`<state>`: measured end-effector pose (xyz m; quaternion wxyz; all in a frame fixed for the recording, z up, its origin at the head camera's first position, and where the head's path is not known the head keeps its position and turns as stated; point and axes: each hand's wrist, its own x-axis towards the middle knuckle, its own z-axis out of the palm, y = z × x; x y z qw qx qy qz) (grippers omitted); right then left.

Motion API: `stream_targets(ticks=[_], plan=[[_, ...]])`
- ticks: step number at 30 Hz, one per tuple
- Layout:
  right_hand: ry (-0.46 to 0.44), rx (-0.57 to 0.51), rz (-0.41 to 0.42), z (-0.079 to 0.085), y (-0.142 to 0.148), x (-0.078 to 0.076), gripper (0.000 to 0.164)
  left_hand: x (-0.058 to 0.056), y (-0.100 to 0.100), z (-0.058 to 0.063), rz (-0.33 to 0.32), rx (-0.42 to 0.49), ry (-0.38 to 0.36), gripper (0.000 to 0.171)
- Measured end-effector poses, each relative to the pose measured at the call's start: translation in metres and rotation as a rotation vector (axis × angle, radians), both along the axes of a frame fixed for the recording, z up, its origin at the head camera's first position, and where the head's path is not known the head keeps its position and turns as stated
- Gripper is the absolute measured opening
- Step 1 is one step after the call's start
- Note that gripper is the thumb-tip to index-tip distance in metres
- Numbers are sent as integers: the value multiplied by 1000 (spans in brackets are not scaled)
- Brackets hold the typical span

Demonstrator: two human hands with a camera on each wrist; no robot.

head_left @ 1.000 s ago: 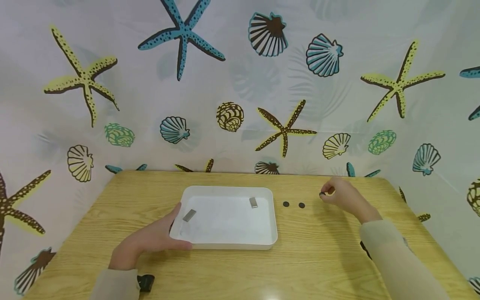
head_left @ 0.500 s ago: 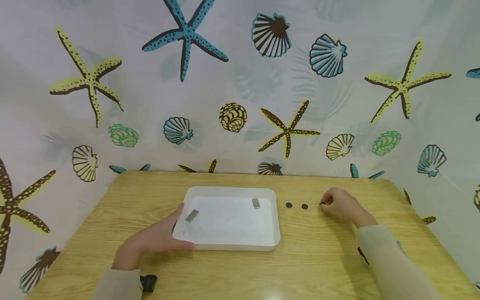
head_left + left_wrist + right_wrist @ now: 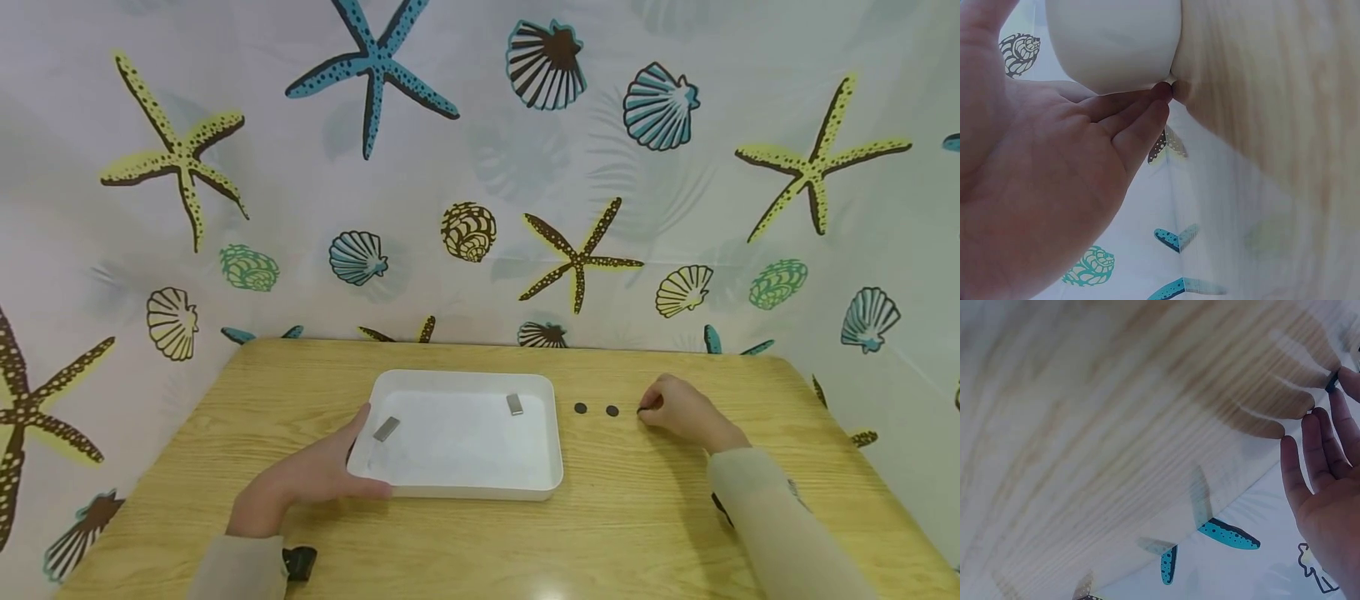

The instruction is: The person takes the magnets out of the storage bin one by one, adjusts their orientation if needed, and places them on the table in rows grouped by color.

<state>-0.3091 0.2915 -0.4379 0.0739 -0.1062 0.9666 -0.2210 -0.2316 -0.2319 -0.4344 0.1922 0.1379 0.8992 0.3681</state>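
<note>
A shallow white tray (image 3: 457,492) sits on the wooden table, with two small grey metal rectangles (image 3: 387,429) lying apart inside it. My left hand (image 3: 315,475) grips its near left corner, thumb along the front wall and fingers against the left side; the left wrist view shows those fingers (image 3: 1141,122) at the tray's white wall (image 3: 1116,44). Right of the tray, my right hand (image 3: 678,410) pinches a small black disc (image 3: 1333,381) between thumb and forefinger, low at the tabletop. Its other fingertips touch the wood. Two similar dark discs (image 3: 581,408) lie in a row between tray and hand.
The wooden table (image 3: 465,550) reaches back to a white curtain (image 3: 420,183) printed with starfish and shells, which also runs along both sides. A black wrist-worn device (image 3: 300,564) shows beside the left sleeve.
My right hand has lowered the black disc to the tabletop, in line with the other two discs. The left hand stays on the tray; the head view has shifted slightly.
</note>
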Motion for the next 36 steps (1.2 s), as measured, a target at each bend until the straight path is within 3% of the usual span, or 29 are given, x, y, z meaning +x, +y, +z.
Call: stream_targets(ticks=[17, 36], plan=[[-2, 19, -28, 6, 4, 2, 27, 0, -1, 0, 1, 0, -2, 140], [62, 50, 57, 27, -23, 0, 30, -1, -3, -3, 3, -10, 1, 140]])
